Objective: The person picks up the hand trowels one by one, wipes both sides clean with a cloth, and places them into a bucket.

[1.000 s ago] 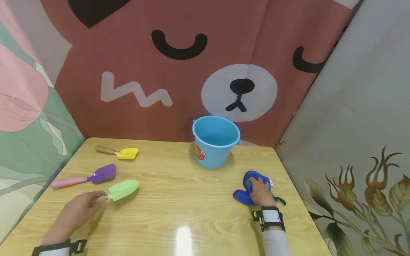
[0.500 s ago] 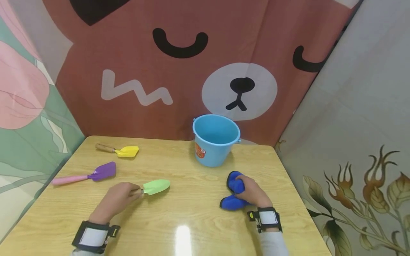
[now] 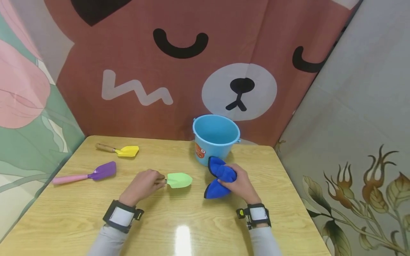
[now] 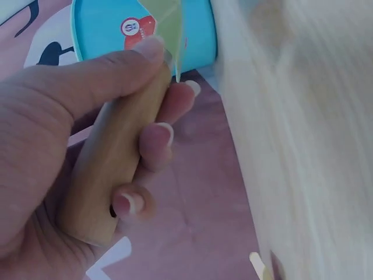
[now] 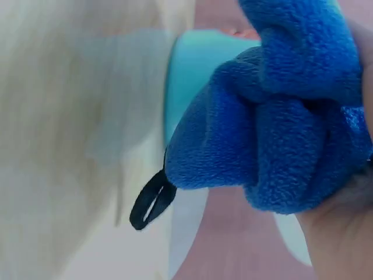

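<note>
My left hand (image 3: 141,187) grips the wooden handle (image 4: 119,149) of a small trowel with a light green blade (image 3: 179,180). The blade points right, toward the middle of the table. In my right hand (image 3: 242,184) is a bunched blue cleaning cloth (image 3: 221,177). Its fluffy folds fill much of the right wrist view, where a black hanging loop (image 5: 152,201) sticks out. Dark edging shows on the cloth's left ends in the head view. Trowel blade and cloth are a short way apart. Behind them stands a light blue bucket (image 3: 217,151), its lower front partly hidden by the cloth.
At the left of the wooden table (image 3: 166,231) lie a purple spade (image 3: 104,171) with a pink handle and a yellow spade (image 3: 127,151) with a wooden handle. A printed bear curtain (image 3: 134,121) hangs behind the table's back edge; a floral curtain (image 3: 355,170) hangs at the right.
My left hand has carried the green trowel right and slightly away from me. My right hand has brought the cloth left and off the right side, toward the bucket's front.
</note>
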A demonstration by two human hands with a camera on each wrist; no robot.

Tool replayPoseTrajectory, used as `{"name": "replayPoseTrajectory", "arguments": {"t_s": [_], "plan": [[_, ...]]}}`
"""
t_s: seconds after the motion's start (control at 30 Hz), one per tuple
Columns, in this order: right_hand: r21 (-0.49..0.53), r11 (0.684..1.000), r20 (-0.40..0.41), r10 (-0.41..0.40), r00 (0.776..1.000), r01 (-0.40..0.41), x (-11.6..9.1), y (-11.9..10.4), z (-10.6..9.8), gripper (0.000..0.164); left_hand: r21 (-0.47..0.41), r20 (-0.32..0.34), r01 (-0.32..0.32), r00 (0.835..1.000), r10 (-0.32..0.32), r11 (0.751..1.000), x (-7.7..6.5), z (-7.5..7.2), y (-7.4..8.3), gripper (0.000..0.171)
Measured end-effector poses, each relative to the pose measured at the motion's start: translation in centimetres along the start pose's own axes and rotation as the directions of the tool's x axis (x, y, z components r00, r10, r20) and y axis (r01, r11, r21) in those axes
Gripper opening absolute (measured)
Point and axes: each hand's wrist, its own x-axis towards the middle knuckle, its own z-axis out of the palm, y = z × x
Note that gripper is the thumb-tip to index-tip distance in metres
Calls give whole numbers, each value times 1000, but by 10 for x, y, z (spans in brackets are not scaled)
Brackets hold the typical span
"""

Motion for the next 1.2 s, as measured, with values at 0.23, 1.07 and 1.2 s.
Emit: {"name": "replayPoseTrajectory", "arguments": {"t_s": [0.23, 1.07, 1.2], "plan": [[80, 985, -29, -149, 988, 151, 14, -19, 13, 57, 37, 25, -14, 1000, 14, 999, 21, -3, 16, 25], [121, 948, 48, -303, 952, 295, 41, -77, 56, 59, -148, 0, 32, 999, -32, 988, 67, -8, 31, 8], [88, 970, 111, -236, 965, 227, 48, -72, 62, 59, -191, 1, 71, 997, -72, 979, 69, -11, 31, 4]]}}
